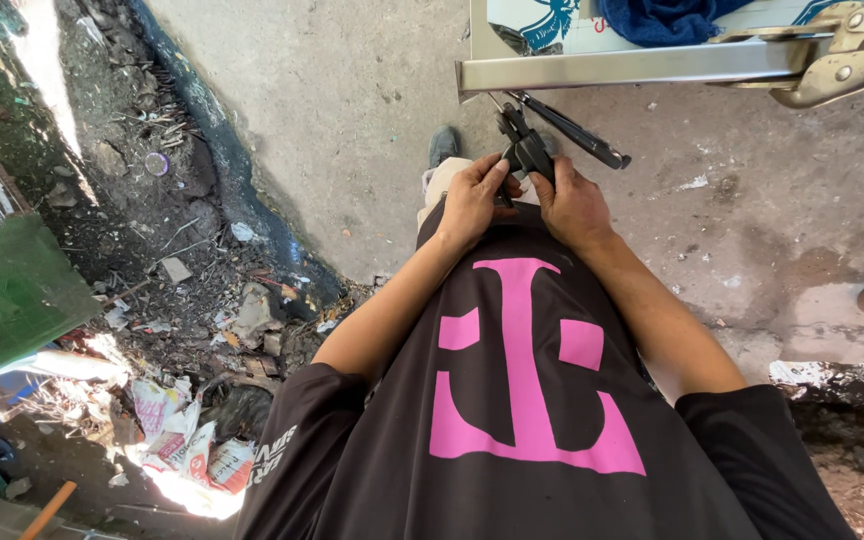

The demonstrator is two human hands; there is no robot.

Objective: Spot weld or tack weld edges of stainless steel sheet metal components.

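Both my hands meet in front of my waist around a black hand tool (527, 148) with long dark handles that stick out up and to the right. My left hand (472, 198) grips the tool's body from the left, fingers curled on it. From the right, my right hand (569, 203) holds the same tool, thumb near its head. The tool's head sits just under the edge of a metal frame (632, 68). My black shirt with a pink print (522, 380) fills the lower middle of the view.
Locking pliers (842, 55) clamp the metal frame at top right, with a blue cloth (662, 18) above it. Below is a concrete floor (352, 110), and my shoe (443, 145). Dirt, rubble and paper litter (192, 440) lie at the left, a green panel (7, 290) beyond.
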